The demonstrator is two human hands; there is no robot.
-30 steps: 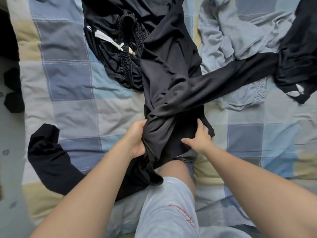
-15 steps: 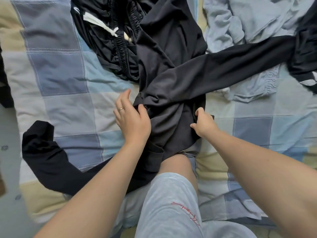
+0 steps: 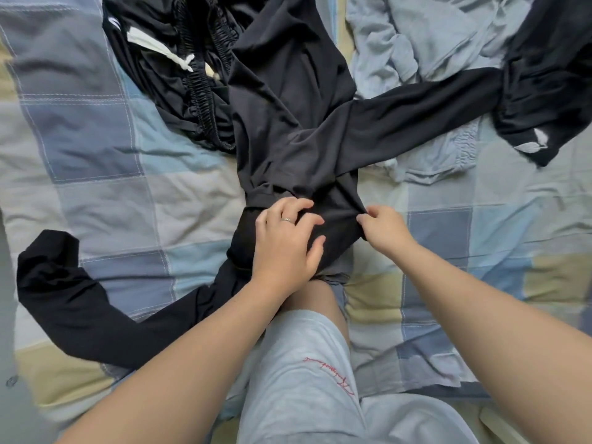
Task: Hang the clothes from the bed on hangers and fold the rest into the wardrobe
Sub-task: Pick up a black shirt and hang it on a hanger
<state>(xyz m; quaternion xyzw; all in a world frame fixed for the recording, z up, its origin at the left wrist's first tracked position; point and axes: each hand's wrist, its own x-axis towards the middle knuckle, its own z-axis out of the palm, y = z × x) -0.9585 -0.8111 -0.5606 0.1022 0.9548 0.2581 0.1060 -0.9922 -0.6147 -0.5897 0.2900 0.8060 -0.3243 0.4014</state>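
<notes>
As the shirt point(image 3: 288, 123) now lies on the bed point(image 3: 96, 200) instead of being lifted between the hands, the left hand point(image 3: 285, 245) has crossed from its left edge onto its middle, just beyond the knee point(image 3: 307, 296), with fingers bent and clawing the cloth. The right hand point(image 3: 384, 229) pinches the shirt's edge just beside it. One sleeve trails left of the left hand and the other runs far right. Judged step: flattening the shirt before hanging or folding, which has not yet begun. Beyond the hands lie drawstring trousers point(image 3: 179, 59), touching the shirt, a blue garment point(image 3: 432, 36) and a black garment point(image 3: 551, 75).
</notes>
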